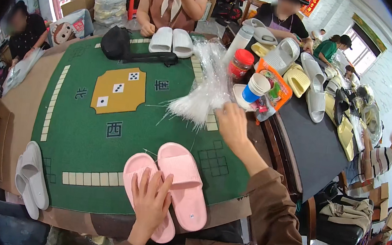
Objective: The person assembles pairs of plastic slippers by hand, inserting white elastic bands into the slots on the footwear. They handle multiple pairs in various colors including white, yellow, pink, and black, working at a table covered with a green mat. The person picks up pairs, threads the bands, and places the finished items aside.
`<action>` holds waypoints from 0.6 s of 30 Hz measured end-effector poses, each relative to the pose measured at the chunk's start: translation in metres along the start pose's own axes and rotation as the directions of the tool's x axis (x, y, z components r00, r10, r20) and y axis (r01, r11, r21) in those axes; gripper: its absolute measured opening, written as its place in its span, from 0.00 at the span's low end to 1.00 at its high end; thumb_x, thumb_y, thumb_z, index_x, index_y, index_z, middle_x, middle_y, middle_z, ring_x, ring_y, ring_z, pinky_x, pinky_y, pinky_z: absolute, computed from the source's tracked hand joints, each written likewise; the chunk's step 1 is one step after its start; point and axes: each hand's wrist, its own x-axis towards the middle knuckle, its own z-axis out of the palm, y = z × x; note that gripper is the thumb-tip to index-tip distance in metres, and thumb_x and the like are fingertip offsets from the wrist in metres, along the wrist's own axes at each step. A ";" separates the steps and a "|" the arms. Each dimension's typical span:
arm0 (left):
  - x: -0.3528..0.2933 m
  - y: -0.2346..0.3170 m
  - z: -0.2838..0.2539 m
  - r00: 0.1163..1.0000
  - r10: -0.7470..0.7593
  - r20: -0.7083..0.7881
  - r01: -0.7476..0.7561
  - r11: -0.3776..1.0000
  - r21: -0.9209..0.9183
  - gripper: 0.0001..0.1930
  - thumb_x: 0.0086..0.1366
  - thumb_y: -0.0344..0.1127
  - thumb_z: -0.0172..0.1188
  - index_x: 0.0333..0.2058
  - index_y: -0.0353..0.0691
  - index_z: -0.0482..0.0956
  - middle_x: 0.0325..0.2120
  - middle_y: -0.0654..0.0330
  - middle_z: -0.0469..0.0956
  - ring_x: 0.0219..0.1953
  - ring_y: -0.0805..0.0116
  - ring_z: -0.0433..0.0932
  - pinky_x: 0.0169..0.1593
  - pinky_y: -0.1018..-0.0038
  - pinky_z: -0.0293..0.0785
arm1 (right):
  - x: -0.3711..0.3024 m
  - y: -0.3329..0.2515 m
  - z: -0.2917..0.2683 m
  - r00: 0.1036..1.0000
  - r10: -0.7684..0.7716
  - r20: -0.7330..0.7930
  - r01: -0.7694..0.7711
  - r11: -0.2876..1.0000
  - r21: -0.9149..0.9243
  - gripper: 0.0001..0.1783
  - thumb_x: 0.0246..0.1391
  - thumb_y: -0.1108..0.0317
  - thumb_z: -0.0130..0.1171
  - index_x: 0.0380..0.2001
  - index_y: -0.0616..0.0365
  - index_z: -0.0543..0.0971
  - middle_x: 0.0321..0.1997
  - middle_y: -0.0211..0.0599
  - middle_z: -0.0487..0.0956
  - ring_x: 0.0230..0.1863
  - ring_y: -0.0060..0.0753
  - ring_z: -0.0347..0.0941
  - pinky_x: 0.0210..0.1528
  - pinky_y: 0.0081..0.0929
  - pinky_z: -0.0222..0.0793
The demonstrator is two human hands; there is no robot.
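Note:
A pair of pink slide slippers (184, 188) lies side by side at the near edge of the green table mat. My left hand (150, 199) rests on the left slipper, its fingers spread over the strap. A thin clear strand (150, 153) shows at the slippers' far end. Farther right, my right hand (233, 126) is beside a spread bundle of clear plastic strands (191, 104). Its fingers are curled together, and what they hold, if anything, cannot be made out.
Two white slippers (33, 179) lie at the left edge. White slides (172, 41) and a black bag (117, 43) are at the far side. A red-lidded jar (241, 63) and paper cups (256, 88) stand right, beside a dark table (305, 148) with slippers. Several people sit around.

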 end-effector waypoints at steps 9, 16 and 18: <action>0.003 0.003 0.001 1.000 0.011 -0.018 -0.011 1.000 -0.015 0.27 0.54 0.30 0.62 0.56 0.48 0.75 0.53 0.55 0.70 0.63 0.47 0.62 0.67 0.42 0.51 | -0.016 -0.038 0.003 0.692 -0.721 0.034 0.706 0.687 0.172 0.04 0.49 0.65 0.54 0.26 0.51 0.72 0.28 0.27 0.70 0.34 0.27 0.70 0.36 0.26 0.65; 0.002 0.004 0.001 1.000 0.007 -0.020 -0.007 1.000 -0.025 0.29 0.52 0.29 0.62 0.56 0.47 0.75 0.53 0.55 0.71 0.62 0.46 0.63 0.67 0.43 0.51 | 0.006 -0.013 0.021 0.532 -0.844 0.069 0.843 0.536 0.041 0.06 0.49 0.63 0.54 0.24 0.49 0.69 0.26 0.26 0.68 0.32 0.26 0.70 0.36 0.25 0.63; 0.004 0.004 0.002 0.999 0.017 -0.035 -0.018 0.999 -0.028 0.29 0.52 0.29 0.61 0.56 0.47 0.76 0.53 0.55 0.71 0.62 0.46 0.63 0.67 0.42 0.51 | 0.013 0.013 0.023 0.642 -0.766 0.039 0.766 0.643 0.017 0.04 0.50 0.64 0.54 0.28 0.49 0.71 0.31 0.27 0.71 0.38 0.28 0.71 0.39 0.27 0.65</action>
